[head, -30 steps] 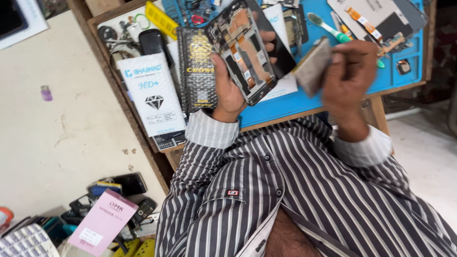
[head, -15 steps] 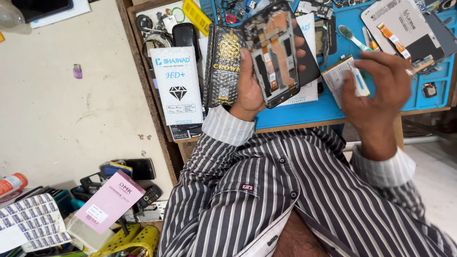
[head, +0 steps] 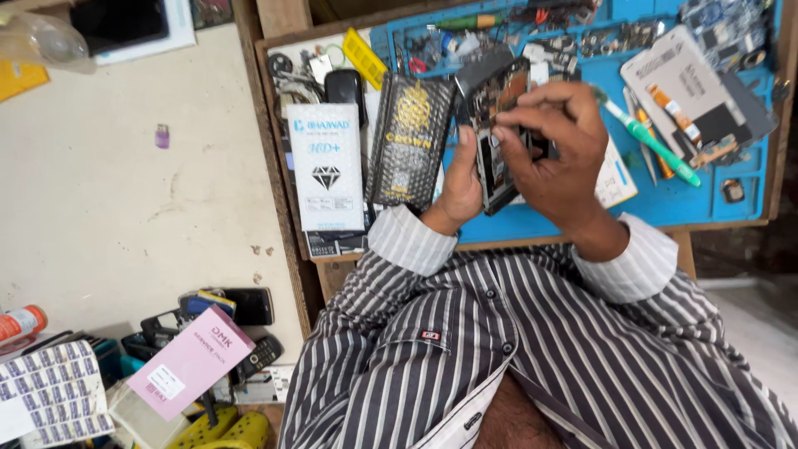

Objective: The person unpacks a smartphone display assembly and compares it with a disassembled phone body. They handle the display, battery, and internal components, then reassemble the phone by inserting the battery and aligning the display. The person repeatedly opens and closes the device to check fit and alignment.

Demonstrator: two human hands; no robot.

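Together both hands grip the opened phone; left hand beneath, right hand curled over.

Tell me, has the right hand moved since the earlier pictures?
Yes. The right hand has come in from the green-handled tool side toward the opened phone in the left hand, and now covers it.

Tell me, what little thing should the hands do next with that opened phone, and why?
Probably press the part down gently. The left hand grips the opened phone from its side, and the right hand has its fingertips on top of the phone's insides.
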